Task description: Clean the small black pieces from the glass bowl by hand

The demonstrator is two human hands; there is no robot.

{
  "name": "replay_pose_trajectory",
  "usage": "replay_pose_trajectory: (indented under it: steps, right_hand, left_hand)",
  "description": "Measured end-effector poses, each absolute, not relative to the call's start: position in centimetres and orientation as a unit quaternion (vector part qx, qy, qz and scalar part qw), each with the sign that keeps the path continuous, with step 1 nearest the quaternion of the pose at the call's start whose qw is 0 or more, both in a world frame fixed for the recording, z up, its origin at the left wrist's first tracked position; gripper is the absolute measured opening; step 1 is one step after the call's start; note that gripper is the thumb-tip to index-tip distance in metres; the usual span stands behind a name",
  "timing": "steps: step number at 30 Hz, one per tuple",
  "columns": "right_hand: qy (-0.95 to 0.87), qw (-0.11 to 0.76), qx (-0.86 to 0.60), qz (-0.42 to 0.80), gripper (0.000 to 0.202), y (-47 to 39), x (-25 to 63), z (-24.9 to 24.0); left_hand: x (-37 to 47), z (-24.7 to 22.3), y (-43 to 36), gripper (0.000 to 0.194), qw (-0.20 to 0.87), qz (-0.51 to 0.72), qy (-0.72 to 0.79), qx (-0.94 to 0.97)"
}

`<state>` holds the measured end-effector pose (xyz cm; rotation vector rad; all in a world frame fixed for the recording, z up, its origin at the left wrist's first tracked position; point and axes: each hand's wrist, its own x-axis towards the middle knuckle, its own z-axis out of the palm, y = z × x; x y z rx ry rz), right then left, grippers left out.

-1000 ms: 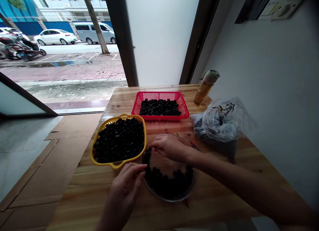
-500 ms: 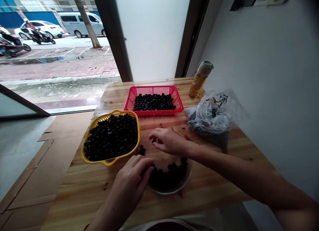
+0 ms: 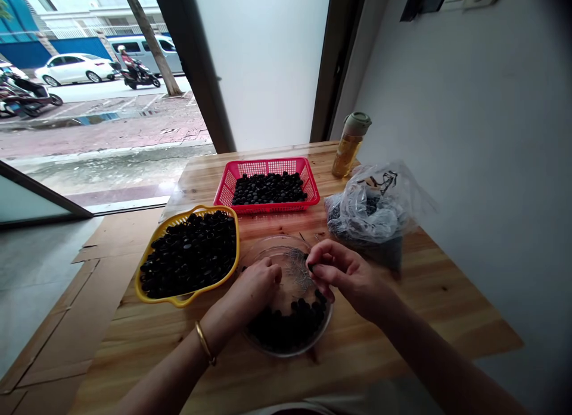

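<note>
A clear round tray (image 3: 328, 319) lies on the wooden table before me. Small black round pieces (image 3: 288, 327) are heaped in its near part, and thin silvery pins (image 3: 298, 269) are scattered towards its far right. At the tray's right side my right hand (image 3: 344, 275) pinches a small black round piece (image 3: 311, 267) between thumb and fingers. My left hand (image 3: 257, 288), a gold bangle on its wrist, hovers over the left part of the tray. Its fingers are curled together and turned down, so whatever they hold is hidden.
Left of the tray stands a yellow basket (image 3: 187, 300) full of black ring-like pieces. A red basket (image 3: 268, 208) with black pieces sits behind. On the right are a filled plastic bag (image 3: 373, 206) and a drink bottle (image 3: 349, 146). A wall borders the table's right.
My right hand has drawn back to the right from over the tray, uncovering the pins. My left hand has moved forward over the tray. The view has shifted slightly.
</note>
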<state>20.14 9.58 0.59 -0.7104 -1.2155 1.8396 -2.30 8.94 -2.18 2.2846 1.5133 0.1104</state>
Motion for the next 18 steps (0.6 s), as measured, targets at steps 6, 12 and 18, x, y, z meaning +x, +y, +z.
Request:
replay_pose_trajectory:
  steps: [6, 12, 18]
  right_hand:
    - [-0.426, 0.412, -0.297, 0.749, 0.025, 9.0, 20.7, -1.5]
    - [-0.420, 0.434, -0.319, 0.731, 0.030, 7.9, 20.7, -2.2]
    - [-0.429, 0.450, -0.301, 0.723, 0.028, 7.2, 20.4, -2.6]
  left_hand:
    - [-1.9, -1.7, 8.5, 0.023, 0.189, 0.097, 0.544, 0.812]
    - [-0.7, 1.4, 5.8, 0.019, 0.188, 0.254, 0.543, 0.778]
    - [0.9, 3.6, 4.2, 0.017, 0.290, 0.410, 0.502, 0.704]
